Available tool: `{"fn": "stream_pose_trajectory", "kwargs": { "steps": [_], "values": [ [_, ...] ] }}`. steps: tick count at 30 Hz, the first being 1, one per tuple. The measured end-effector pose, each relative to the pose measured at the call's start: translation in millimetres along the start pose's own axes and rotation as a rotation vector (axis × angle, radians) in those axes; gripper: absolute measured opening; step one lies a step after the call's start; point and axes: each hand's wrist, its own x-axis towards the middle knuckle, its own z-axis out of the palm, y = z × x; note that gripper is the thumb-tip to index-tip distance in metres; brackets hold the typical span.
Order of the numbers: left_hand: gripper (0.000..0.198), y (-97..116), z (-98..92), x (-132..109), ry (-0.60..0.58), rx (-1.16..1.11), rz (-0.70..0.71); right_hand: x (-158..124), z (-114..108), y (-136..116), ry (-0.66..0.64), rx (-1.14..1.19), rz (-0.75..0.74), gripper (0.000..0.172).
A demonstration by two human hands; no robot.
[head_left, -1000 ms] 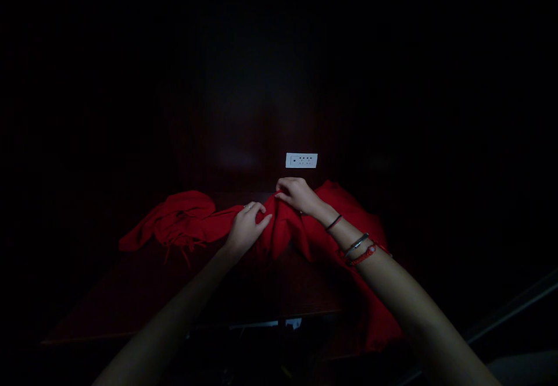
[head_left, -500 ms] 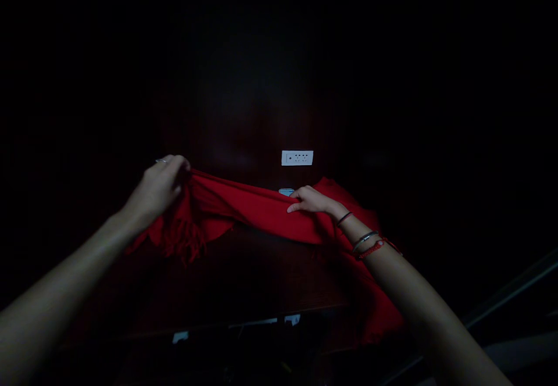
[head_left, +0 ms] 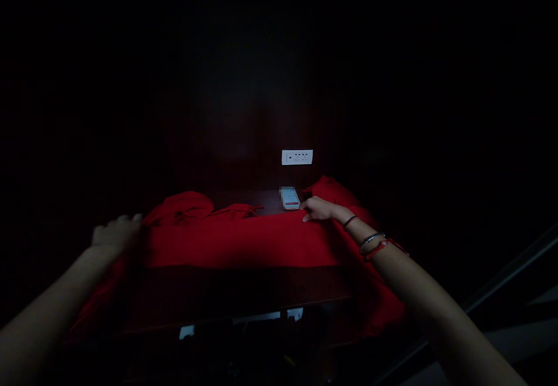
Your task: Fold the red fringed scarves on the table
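A red cloth (head_left: 244, 240) lies stretched from left to right across a dark wooden surface (head_left: 244, 290), with bunched parts behind it at the left and more cloth at the right. At its left end my left hand (head_left: 117, 233) is closed, dim and slightly blurred; what its fingers grip is too dark to make out. My right hand (head_left: 319, 207) pinches the back edge of the cloth near its right part. Just left of those fingers a phone with a lit screen (head_left: 290, 198) lies on the surface.
A white socket panel (head_left: 297, 157) is on the dark wall behind the surface. Below the front edge show small pale items (head_left: 186, 332). A pale diagonal edge (head_left: 510, 278) runs at the lower right. Much of the view is dark.
My left hand has moved left and down, and the cloth now lies lower and flatter. My right hand has shifted slightly right and down. More of the phone shows.
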Motion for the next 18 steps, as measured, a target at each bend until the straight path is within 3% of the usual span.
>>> {"fn": "stream_pose_trajectory", "kwargs": {
  "steps": [2,6,10,14,18],
  "values": [
    [0.034,40.0,20.6,-12.8,-0.137,0.000,0.123,6.1,6.8,-10.8,0.039,-0.013,-0.048,0.014],
    [0.060,140.8,35.6,-41.3,-0.283,-0.372,0.616,9.6,5.5,-33.0,0.079,0.046,-0.135,0.009],
    [0.059,214.7,33.7,-50.8,-0.325,-0.596,0.729,-0.8,-7.6,-47.0,0.135,0.041,-0.160,0.011],
    [0.028,239.5,27.0,-40.5,-0.314,-0.773,0.799,-17.8,-19.7,-50.4,0.161,-0.004,-0.085,0.019],
    [0.013,230.5,9.3,-32.1,-0.237,-0.729,0.858,-34.2,-22.5,-44.6,0.043,-0.006,0.014,0.015]
  ]
}}
